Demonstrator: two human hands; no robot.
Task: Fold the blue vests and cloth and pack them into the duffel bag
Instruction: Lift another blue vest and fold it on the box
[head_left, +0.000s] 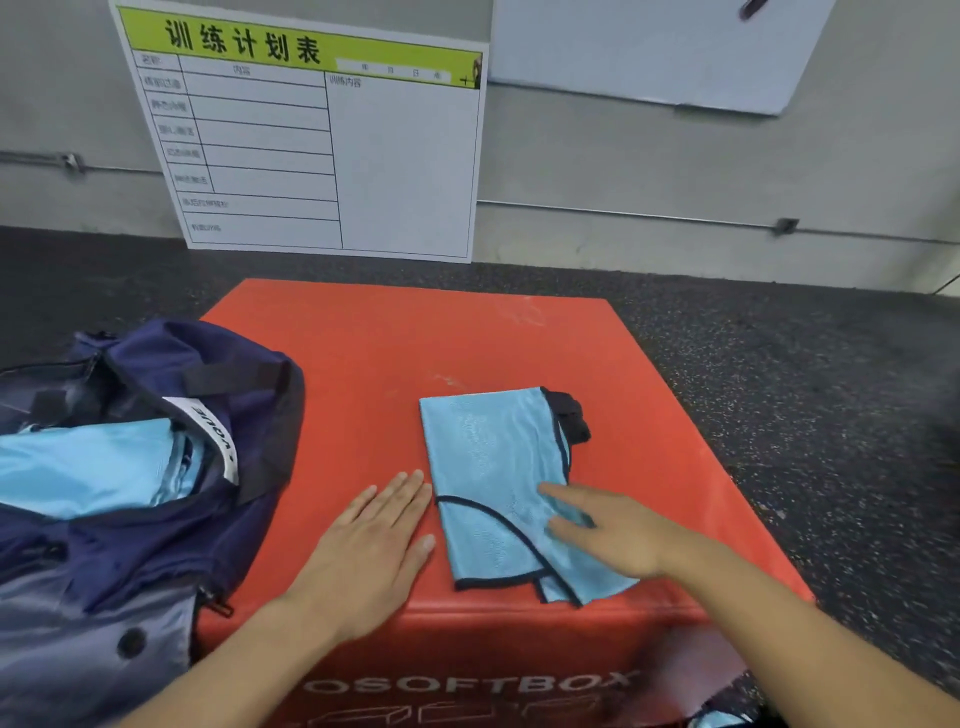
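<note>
A single wide-angle view comes from a camera worn on the person's head, looking forward and steeply down. It sits close above a red box (467, 343), whose top fills the middle of the frame, with both forearms entering from the bottom edge. The left hand (374, 540) and right hand (608, 525) lie near the lens. Farther off, the view faces a grey wall (649, 166) where a white schedule board (400, 171) leans. Straight lines bow towards the edges. No second view shares the scene.
</note>
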